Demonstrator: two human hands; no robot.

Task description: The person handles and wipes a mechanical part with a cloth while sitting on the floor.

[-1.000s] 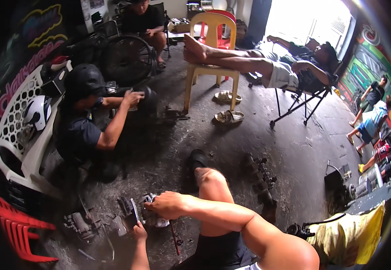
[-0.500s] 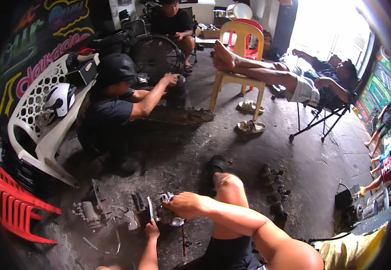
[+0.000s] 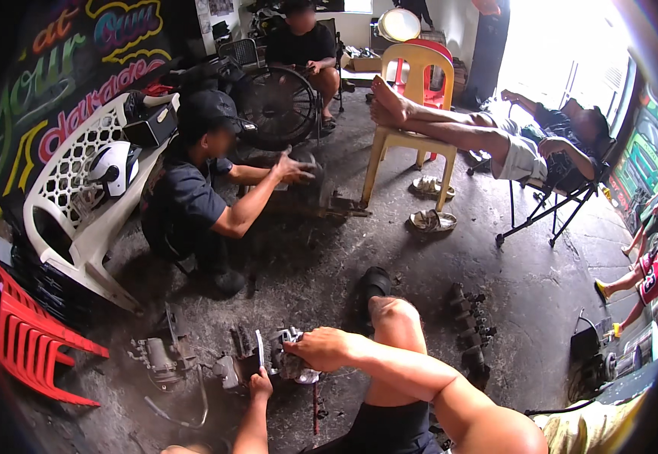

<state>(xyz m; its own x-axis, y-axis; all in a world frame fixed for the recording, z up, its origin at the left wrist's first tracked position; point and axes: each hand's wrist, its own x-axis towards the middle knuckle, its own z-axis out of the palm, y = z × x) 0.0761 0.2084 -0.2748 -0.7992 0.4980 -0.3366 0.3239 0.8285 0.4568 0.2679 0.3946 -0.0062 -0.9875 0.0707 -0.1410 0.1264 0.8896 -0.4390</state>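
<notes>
The silver metal part point(image 3: 293, 368) sits low over the near floor point(image 3: 412, 250), just left of the person's bent knee point(image 3: 396, 310); whether it rests on the floor or is held off it, I cannot tell. The right hand point(image 3: 327, 348) is closed over its top, fingers curled onto the metal, the thumb hard to make out. The left hand point(image 3: 261, 386), just nearer and to the left, is folded around the lower end of a thin pale tool point(image 3: 260, 349), perhaps a brush, standing upright beside the part. The step in hand looks like working on the part with this tool, and a next stroke would call for a firm right hand and a tool kept clear of its fingers. A red rod point(image 3: 315, 408) lies just nearer; more metal pieces point(image 3: 161, 362) and a bent hose point(image 3: 193, 415) lie to the left, a dark ridged part point(image 3: 471, 329) to the right. Farther left, a crouching co-worker point(image 3: 193, 189) reaches toward a dark round thing.
</notes>
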